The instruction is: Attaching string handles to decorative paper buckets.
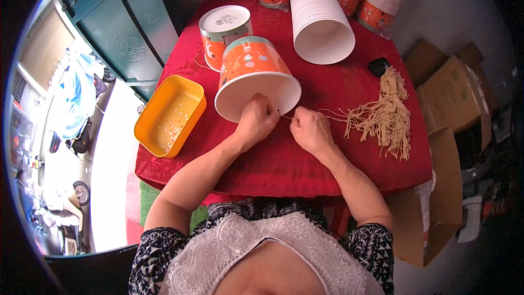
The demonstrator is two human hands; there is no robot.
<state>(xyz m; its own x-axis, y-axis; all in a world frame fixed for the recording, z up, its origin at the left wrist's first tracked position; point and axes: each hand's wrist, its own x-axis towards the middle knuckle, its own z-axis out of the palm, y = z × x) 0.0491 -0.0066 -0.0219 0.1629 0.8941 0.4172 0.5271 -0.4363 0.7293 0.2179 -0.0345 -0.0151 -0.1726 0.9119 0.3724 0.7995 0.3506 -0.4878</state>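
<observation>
Head view: left hand (258,114) pinches rim of tilted bucket (256,61), right hand (310,127) pinches cord (286,117); looks half-finished. Upturned bucket (215,43) behind, cord alongside, likely done; nested stack (318,13) likely left.

Paper bucket (252,61): orange, cartoon-printed, white inside; tipped on side at my 12 o'clock, mouth facing me. Beige cord (333,113): held by me near rim, trailing toward 3 o'clock.
</observation>
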